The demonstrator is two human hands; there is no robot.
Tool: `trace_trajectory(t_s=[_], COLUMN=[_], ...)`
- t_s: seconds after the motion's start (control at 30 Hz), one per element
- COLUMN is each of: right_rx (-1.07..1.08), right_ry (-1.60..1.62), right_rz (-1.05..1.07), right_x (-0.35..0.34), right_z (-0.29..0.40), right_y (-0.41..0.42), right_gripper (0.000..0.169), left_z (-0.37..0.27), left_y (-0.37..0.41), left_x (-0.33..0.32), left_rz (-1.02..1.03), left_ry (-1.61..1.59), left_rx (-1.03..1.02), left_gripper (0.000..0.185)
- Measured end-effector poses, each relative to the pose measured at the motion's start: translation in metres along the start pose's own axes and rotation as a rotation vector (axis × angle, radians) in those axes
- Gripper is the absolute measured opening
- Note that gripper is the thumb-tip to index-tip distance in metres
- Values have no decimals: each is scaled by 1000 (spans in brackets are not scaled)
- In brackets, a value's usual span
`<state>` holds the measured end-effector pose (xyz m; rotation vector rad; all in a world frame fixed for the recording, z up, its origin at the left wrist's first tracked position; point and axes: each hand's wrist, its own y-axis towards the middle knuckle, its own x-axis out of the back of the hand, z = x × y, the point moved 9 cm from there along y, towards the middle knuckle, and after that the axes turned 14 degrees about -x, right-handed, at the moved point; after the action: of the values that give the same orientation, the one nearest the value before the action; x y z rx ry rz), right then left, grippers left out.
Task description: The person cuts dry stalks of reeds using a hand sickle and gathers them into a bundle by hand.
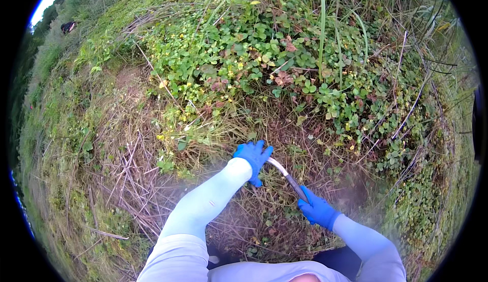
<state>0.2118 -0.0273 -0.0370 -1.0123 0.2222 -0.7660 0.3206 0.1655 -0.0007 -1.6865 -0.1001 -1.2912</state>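
Note:
My left hand, in a blue glove, reaches over cut grass and low plants with its fingers spread. Nothing shows in its grip, though its palm side is hidden. My right hand, also gloved in blue, is closed around the dark handle of a sickle. The tool's pale curved metal part runs up and left from the handle, its far end passing by my left hand's fingers, where it is partly hidden. Clover-like ground cover with small yellow flowers grows just beyond both hands.
Dry cut stalks lie in a heap to the left. A thin pale stem leans among plants on the right. Tall grass blades stand at the top. Far off at upper left is a dark shape, possibly a person.

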Motion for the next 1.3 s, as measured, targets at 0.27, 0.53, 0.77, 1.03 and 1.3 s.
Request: trace_trajectory(t_s=[0.27,0.53,0.77,1.03,1.3], right_rx=[114,176,175,162,175], right_ry=[366,-303,-305,-356,-543], right_rz=[-193,-170,-110,-51,74], right_x=[50,12,17,1,14], right_z=[18,-11,-13,9,6], right_y=[7,43,43,61,-35], right_gripper=[62,68,70,73,67], left_z=[37,23,75,98,36], left_y=[9,-27,-46,-42,-129], left_x=[-48,-41,-86,-89,-27], left_rz=[-72,-261,-375,-314,-522], left_ry=[-43,-63,-287,-382,-164], left_rx=[276,-25,26,183,-294], left_gripper=[67,22,31,35,31])
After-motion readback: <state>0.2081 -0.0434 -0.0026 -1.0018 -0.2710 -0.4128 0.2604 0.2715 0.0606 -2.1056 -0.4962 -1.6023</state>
